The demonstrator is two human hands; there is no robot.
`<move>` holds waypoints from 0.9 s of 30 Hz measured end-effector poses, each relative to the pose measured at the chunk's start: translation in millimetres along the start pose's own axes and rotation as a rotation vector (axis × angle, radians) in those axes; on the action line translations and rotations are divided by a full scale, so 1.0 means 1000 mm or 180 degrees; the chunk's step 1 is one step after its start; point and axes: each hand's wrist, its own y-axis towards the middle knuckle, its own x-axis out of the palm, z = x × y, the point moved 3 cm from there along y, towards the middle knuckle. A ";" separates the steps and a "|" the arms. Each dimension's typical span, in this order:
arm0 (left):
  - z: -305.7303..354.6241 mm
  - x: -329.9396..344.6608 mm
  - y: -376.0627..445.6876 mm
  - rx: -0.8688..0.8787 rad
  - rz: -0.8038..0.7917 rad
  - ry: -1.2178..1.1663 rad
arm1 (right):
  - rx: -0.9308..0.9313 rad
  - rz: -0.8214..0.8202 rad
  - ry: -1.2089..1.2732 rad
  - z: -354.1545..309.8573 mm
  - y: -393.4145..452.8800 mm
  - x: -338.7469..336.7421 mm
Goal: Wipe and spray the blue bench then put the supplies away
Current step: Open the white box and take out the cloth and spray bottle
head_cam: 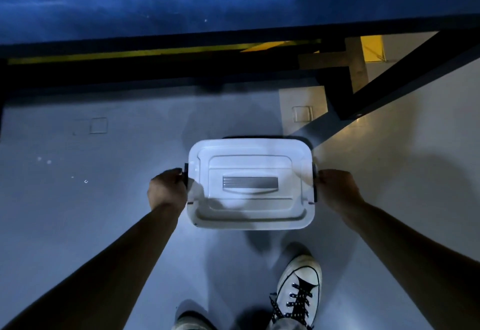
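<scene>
A white lidded storage box [250, 163] with a grey handle set into its lid is in the middle of the head view, over the grey floor. My left hand [166, 190] grips the dark latch on its left side. On the opposite side my right hand [336, 189] grips the other dark latch. The lid is closed, so the contents are hidden. The blue bench [155, 2] fills the top of the view, its padded surface shiny, with a black frame under it.
A black bench leg [394, 80] slants down to the floor at the upper right. A yellow strip [155, 53] runs under the bench edge. My white sneakers [298, 290] stand just behind the box. Grey floor [78, 200] spreads left and right.
</scene>
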 end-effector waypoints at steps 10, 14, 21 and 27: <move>0.008 0.016 -0.038 0.0287 0.0184 0.0137 | -0.0209 0.0514 0.0224 -0.011 -0.022 0.024; 0.016 0.008 -0.045 0.0509 0.0424 0.0058 | -0.0053 0.0628 0.0390 -0.010 -0.028 0.020; 0.107 0.018 -0.084 0.1629 -0.0103 0.0008 | 0.0535 0.0857 0.0918 0.033 -0.062 -0.040; 0.187 0.126 -0.131 0.2673 -0.1057 0.0616 | 0.1586 0.1310 0.2164 0.117 -0.073 -0.077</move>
